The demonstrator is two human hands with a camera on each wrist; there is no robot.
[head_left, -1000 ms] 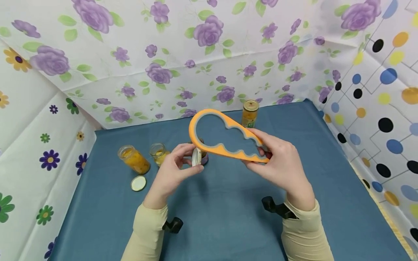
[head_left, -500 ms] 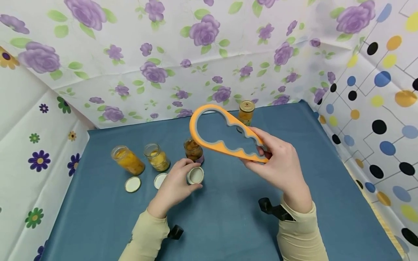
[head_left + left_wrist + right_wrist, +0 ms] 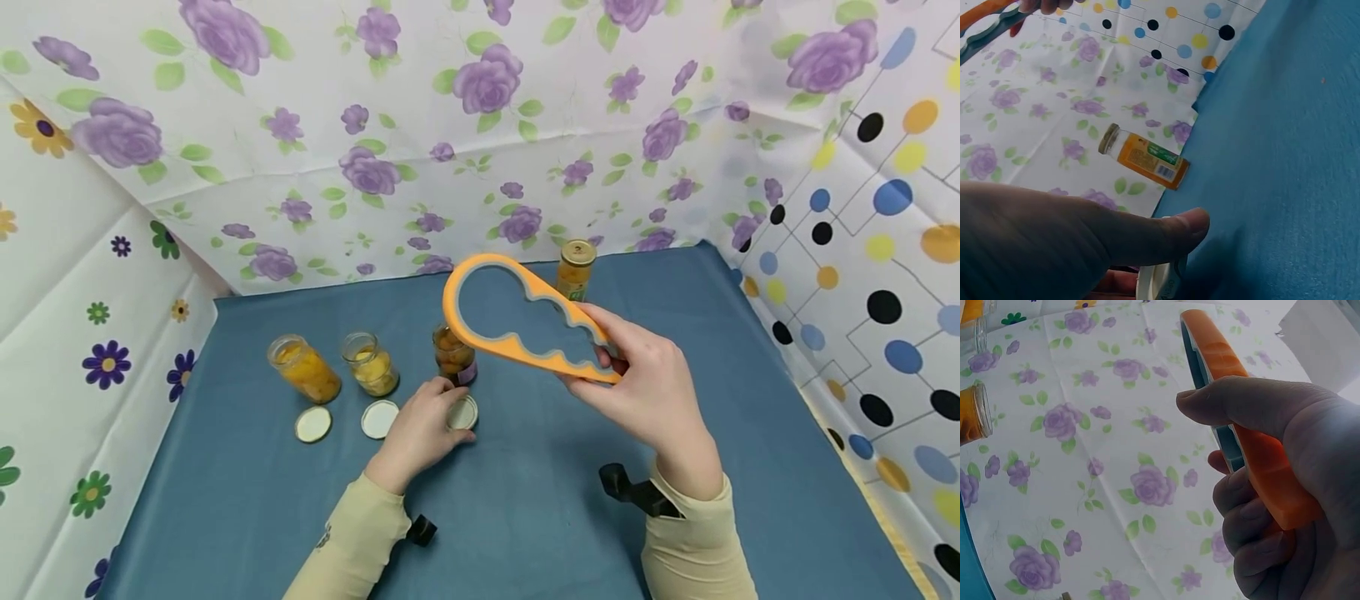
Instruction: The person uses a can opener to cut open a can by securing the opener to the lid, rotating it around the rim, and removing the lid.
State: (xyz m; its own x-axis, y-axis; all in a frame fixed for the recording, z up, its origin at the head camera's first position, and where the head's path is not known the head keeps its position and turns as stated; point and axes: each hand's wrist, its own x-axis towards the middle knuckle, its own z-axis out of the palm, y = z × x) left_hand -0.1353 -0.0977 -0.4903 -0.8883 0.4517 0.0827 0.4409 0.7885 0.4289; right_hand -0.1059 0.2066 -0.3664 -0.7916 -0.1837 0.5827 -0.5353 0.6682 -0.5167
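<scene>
My left hand [image 3: 426, 429] pinches a jar lid [image 3: 464, 412] by its rim, low at the table in front of an open jar of dark round contents [image 3: 452, 354]. In the left wrist view the thumb lies over one side of the lid [image 3: 1159, 281], with the fingers partly hidden below. My right hand [image 3: 645, 375] grips the narrow end of an orange jar opener [image 3: 491, 340] with a scalloped grey inner edge, raised above the table. A lidded jar of orange contents [image 3: 574, 271] stands at the back, behind the opener.
Two open jars, one tall with orange pieces [image 3: 305, 372] and one shorter with yellow pieces [image 3: 372, 367], stand on the left. Two lids, one cream [image 3: 312, 424] and one white [image 3: 379, 419], lie before them. Patterned cloth walls [image 3: 480, 167] border the blue table [image 3: 540, 500].
My left hand has lowered the lid from beside the opener down to the table, turning its pale inner side upward. The jar opener stays nearly still in my right hand.
</scene>
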